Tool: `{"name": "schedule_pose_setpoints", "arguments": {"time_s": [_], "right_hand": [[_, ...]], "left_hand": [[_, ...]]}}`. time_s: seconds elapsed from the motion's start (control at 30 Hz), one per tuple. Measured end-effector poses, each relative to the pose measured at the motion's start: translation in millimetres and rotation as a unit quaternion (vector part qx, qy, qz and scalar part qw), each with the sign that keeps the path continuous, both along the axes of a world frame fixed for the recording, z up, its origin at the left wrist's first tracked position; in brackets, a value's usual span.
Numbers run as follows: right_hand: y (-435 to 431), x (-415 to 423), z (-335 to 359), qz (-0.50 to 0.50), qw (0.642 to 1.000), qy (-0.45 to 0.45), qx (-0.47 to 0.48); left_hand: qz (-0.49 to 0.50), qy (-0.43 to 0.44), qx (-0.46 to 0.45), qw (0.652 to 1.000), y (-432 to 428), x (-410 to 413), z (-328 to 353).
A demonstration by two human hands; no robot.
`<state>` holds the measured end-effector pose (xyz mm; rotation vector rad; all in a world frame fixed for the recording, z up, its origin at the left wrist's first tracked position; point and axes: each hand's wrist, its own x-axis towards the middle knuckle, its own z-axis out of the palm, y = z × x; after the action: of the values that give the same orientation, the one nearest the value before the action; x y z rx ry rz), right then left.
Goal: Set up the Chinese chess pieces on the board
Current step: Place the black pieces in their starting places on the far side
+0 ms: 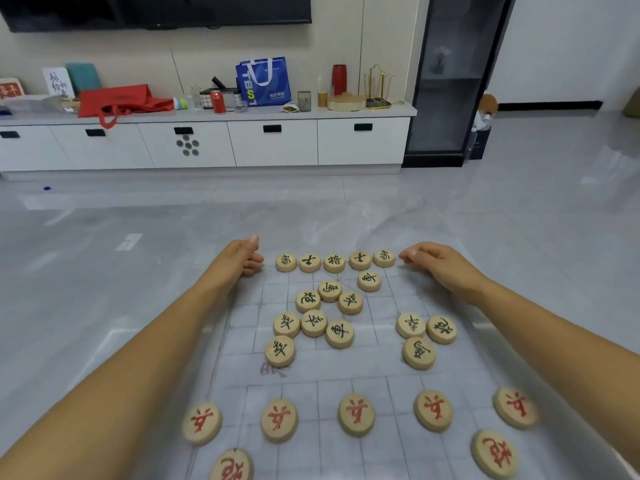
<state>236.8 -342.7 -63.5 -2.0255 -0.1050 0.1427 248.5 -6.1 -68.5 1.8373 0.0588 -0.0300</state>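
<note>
Chinese chess pieces sit on the board, a thin translucent gridded sheet laid on the grey tile floor.

Far row: five green-lettered discs side by side, filling the gap between the two sets of fingertips. It reads 象 士 將 士 象.

Left hand: fingers curled into the palm, thumb raised, no piece seen in them. The knuckles are just beside the row's left end disc and apart from it.

Right hand: fingers bent and bunched together, tips just beside the right end disc. I cannot tell whether they touch it, or whether anything sits under them.

Wrist-side of the fingers:
- A loose cluster of eight green discs lies mid-board, several of them touching.
- A trio of green discs lies near the right forearm.
- The red row, five 兵 spaced apart, lies level with the forearms.
- Two red cannons lie nearest the elbows, the left one cut by the frame.

Containers, well beyond the fingertips on the white drawer cabinet:
- Blue tote bag with large letters "TBS" on its side, contents hidden.
- Red bag, slumped.
- Red can.
- Grey cup.

Edges: the sheet's far edge lies just past the fingertips. Bare tile runs from there to the cabinet base.
</note>
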Motion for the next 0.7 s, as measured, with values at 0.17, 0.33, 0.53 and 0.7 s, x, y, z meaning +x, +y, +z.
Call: {"name": "schedule_pose_setpoints", "arguments": {"time_s": [0.17, 0.33, 0.53, 0.7], "right_hand": [[-23.3, -46.7, 5.6, 0.019, 0.998, 0.015, -0.051], [-24.3, -88.0, 12.6, 0.142, 0.970, -0.080, -0.179], [-8.6, -108.0, 11.0, 0.225, 0.898, -0.093, -0.366], [-0.6, -109.6, 14.2, 0.205, 0.892, -0.111, -0.387]], "left_hand": [[-0.058, 0.065, 0.100, 0.991, 23.8, -58.0, 2.2], [-0.078, 0.068, 0.106, 0.989, 21.4, -106.1, 1.9], [-0.087, 0.069, 0.179, 0.978, -0.1, -120.3, 1.0], [-0.081, 0.033, 0.296, 0.951, -21.7, -128.3, 0.2]]}}
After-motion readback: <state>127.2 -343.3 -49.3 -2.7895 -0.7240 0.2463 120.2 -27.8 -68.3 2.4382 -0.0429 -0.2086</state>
